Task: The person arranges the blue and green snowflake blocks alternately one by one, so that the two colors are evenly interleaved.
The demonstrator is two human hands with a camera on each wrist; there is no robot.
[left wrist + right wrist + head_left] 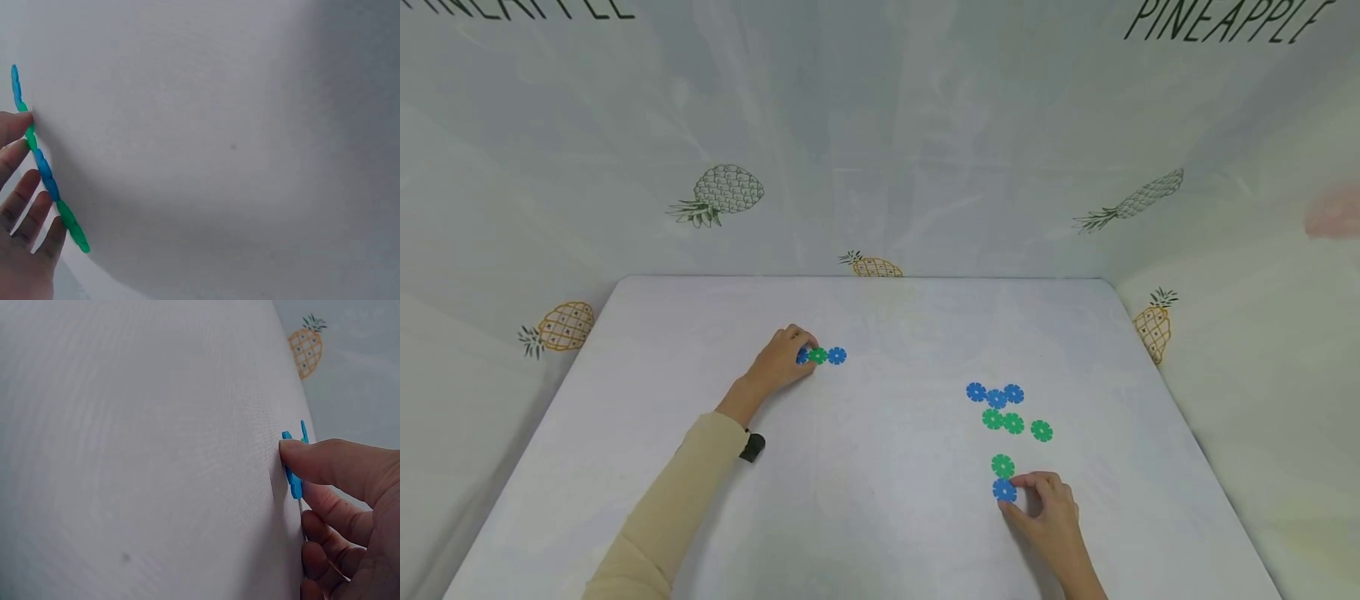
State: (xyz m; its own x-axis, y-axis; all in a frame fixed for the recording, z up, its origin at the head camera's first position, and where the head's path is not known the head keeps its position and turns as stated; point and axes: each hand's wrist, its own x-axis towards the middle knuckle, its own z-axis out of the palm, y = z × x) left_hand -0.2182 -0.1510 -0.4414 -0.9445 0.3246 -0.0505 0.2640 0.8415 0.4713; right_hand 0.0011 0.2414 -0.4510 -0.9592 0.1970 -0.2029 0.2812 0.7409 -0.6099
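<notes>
At the left-centre of the table, my left hand point(787, 360) holds a row of flat notched flower-shaped discs. Fingertips grip the row's green disc point(817, 356), between a blue disc point(837, 356) and another blue one partly under the hand. The left wrist view shows the row edge-on, alternating blue and green, with a green disc point(73, 226) at its lower end. Toward the front right, my right hand point(1051, 510) pinches a blue disc point(1005, 490) between thumb and index finger. Just behind it lies a green disc point(1003, 466); whether they touch I cannot tell.
Beyond the right hand lie loose blue discs point(996, 398) and green discs point(1013, 423), with one green disc point(1042, 431) slightly apart. A white table point(880, 517) carries everything. Pineapple-printed sheeting point(880, 167) surrounds its back and sides.
</notes>
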